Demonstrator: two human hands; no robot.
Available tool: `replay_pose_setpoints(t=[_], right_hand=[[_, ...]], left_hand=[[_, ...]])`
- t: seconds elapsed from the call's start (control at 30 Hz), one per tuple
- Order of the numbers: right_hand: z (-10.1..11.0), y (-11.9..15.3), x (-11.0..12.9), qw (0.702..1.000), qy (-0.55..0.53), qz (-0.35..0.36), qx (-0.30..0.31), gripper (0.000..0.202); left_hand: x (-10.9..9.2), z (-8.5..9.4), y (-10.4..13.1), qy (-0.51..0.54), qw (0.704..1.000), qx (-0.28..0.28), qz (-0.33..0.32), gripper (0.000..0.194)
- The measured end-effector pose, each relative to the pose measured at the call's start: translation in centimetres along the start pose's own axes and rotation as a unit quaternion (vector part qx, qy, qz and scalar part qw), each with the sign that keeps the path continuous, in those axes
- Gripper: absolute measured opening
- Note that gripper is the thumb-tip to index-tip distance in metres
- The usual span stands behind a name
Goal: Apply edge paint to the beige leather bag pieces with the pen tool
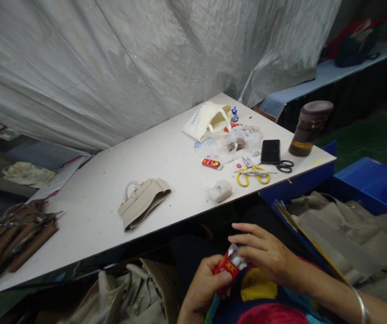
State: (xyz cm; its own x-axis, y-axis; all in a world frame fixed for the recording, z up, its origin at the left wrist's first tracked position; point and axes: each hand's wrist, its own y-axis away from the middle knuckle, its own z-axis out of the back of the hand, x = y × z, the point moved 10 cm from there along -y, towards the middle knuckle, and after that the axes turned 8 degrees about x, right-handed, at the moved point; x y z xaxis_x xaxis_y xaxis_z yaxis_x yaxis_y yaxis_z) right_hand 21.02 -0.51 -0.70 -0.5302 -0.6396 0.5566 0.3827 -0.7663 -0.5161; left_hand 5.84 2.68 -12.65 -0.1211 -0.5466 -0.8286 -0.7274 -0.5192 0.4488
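My left hand [206, 281] is wrapped round a small red box [227, 265] with yellow markings, held low in front of my body. White or silvery wrapping shows at the box's upper end. Just above that end is my right hand [264, 252], its fingers stretched out and apart, with the lower ones touching or almost touching the wrapping. My right thumb is mostly hidden. On the table, a similar red box [211, 164] lies beside yellow-handled scissors [253, 174] and a crumpled whitish packet [220, 191].
The white table [112, 166] holds a beige bag piece [144, 202], a cream tote bag [206, 119], a black phone [270, 151], black-handled scissors [285, 166] and a brown bottle [309, 128]. Brown bag pieces [18, 238] lie left. A blue bin [321, 189] stands right with grey-beige pieces.
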Motion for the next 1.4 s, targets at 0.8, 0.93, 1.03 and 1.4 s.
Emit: replay_pose_setpoints(t=[0.8,0.93,1.03,1.4], right_hand=[[-1.4,4.5,-10.9,0.783,-0.425,-0.390,-0.235,0.043],[-0.8,4.2,-11.1,0.791,-0.407,-0.387,-0.244,0.042],[-0.3,4.0,-11.2,0.800,-0.389,-0.383,-0.249,0.040],[-0.5,0.8,-6.7,0.907,-0.267,-0.304,-0.116,0.030]], left_hand=[[-12.5,19.3,-1.6,-0.068,0.877,-0.423,-0.220,0.052],[-14.6,21.5,-2.5,-0.126,0.841,-0.481,-0.214,0.051],[-15.3,19.5,-1.9,-0.176,0.821,-0.491,-0.233,0.053],[-10.4,-2.6,-2.4,-0.239,0.963,0.000,-0.121,0.033]])
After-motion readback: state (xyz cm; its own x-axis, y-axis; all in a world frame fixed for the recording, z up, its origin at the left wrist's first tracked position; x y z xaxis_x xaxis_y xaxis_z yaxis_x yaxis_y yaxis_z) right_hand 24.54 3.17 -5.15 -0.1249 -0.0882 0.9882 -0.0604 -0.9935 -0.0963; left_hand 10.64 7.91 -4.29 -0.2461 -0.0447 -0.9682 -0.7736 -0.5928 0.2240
